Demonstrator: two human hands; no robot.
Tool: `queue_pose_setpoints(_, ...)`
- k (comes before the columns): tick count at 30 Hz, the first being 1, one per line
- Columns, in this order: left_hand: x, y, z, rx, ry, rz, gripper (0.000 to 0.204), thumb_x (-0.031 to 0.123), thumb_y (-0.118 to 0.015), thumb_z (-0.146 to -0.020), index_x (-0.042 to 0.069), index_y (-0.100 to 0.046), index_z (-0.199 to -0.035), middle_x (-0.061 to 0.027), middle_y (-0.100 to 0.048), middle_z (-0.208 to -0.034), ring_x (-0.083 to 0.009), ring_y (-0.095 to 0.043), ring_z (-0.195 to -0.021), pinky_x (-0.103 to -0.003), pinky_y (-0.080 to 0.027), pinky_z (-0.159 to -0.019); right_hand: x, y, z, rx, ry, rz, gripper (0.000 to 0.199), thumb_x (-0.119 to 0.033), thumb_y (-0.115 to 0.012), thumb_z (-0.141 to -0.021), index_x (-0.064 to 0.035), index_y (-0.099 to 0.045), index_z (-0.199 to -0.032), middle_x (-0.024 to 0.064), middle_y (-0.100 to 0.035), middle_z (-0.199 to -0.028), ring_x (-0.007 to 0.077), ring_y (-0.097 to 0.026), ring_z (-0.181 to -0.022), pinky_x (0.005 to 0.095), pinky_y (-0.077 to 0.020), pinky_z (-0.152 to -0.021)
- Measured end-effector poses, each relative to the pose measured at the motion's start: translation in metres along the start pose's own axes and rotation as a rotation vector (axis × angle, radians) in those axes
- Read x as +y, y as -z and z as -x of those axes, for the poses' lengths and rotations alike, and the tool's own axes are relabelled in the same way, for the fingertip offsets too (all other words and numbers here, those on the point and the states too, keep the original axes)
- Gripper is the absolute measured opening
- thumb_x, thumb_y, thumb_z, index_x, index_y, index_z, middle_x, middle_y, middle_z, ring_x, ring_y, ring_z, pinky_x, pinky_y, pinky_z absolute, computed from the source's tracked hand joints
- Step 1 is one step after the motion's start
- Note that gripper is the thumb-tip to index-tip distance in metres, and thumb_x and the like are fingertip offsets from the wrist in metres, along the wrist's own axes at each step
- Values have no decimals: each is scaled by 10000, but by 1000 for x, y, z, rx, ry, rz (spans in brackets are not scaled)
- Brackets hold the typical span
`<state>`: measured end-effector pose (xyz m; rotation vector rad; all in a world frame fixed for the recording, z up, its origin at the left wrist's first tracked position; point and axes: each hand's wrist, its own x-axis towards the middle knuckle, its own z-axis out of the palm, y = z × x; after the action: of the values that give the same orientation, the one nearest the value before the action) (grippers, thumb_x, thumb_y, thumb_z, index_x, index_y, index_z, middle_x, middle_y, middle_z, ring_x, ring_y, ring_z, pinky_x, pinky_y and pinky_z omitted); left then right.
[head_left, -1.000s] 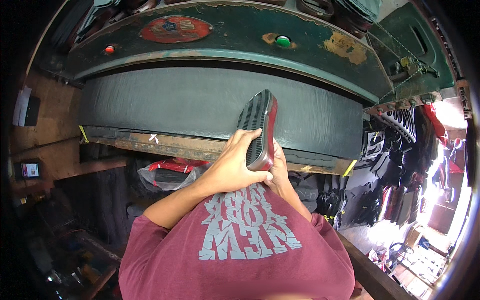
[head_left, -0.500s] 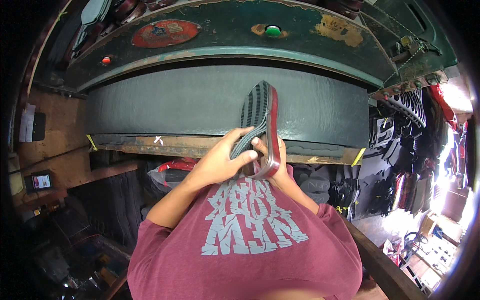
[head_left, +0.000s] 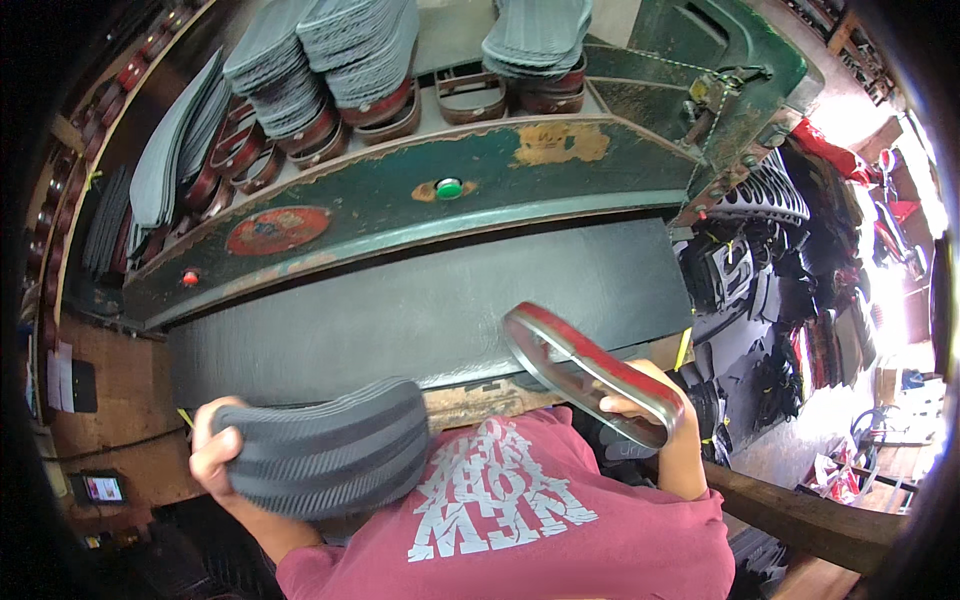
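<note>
My left hand [head_left: 213, 447] grips the end of a grey ribbed shoe sole [head_left: 330, 450], which is held up at the left with its striped side showing. In my right hand [head_left: 655, 405] is a sole-shaped cutting die [head_left: 590, 372], a hollow metal band with a dark red outer side. My fingers wrap its near end, and the far end points up to the left over the dark sheet. The two things are well apart, and the die's opening has nothing in it.
A black sheet [head_left: 420, 315] lies before a green press [head_left: 390, 210] with a green button [head_left: 449, 188] and a red button [head_left: 190, 278]. Stacks of grey soles [head_left: 360, 45] and more red dies [head_left: 472, 98] stand on top. Black offcuts [head_left: 745, 275] hang at the right.
The sole has come away from the die. My left hand has carried it left, and my right hand has taken the die right. The view has shifted, showing more of the press top.
</note>
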<state>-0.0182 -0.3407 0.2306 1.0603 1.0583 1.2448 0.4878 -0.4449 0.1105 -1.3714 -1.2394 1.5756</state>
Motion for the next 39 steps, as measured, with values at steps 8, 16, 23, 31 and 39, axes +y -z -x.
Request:
queue_pose_setpoints(8,45,-133,-90,555,-628,161,464,153,-521,-1015,-65,-548,-1424,-241,-645,-1324,-344,-670,-1152,-505,-533,-1028,47,15,-39,678,-48,514,302,-219,-534,-962,47,-668,-917,289,-682,-807,427,-716,-794,484,-535,-727)
queue_pose_setpoints(16,18,-344,-256,-296,-191,603,314,142,-619,-1018,-49,-535,-1252,-170,-615,-1288,-295,-598,-1222,-469,-496,-1115,70,-9,-92,692,-64,824,178,-34,-585,-829,54,-627,-978,294,-666,-991,490,-698,-896,558,-564,-779)
queue_pose_setpoints(23,-14,-363,-275,-478,-36,410,335,131,-527,-1049,-84,-496,-1304,-227,-564,-1386,-322,-539,-1322,-511,-441,-1166,95,-19,-123,377,-202,796,419,-60,-651,-819,90,-528,-1190,311,-549,-1230,498,-690,-976,553,-579,-828)
queue_pose_setpoints(31,-4,-316,-242,-196,-141,-577,666,422,-569,-1046,24,-349,-1532,-94,-628,-1068,-151,-628,-830,-310,-551,-746,113,-10,-138,195,-194,636,616,-202,-769,-842,70,-456,-1298,312,-508,-1267,508,-646,-1053,541,-552,-912)
queue_pose_setpoints(39,-23,-342,-252,-518,238,63,1118,788,-461,-933,98,66,-1638,-343,-61,-1645,-526,-377,-1431,-687,-449,-1037,-63,173,-136,186,587,-51,568,-292,-747,-947,-41,-505,-1395,49,-609,-1200,158,-595,-1096,338,-506,-969)
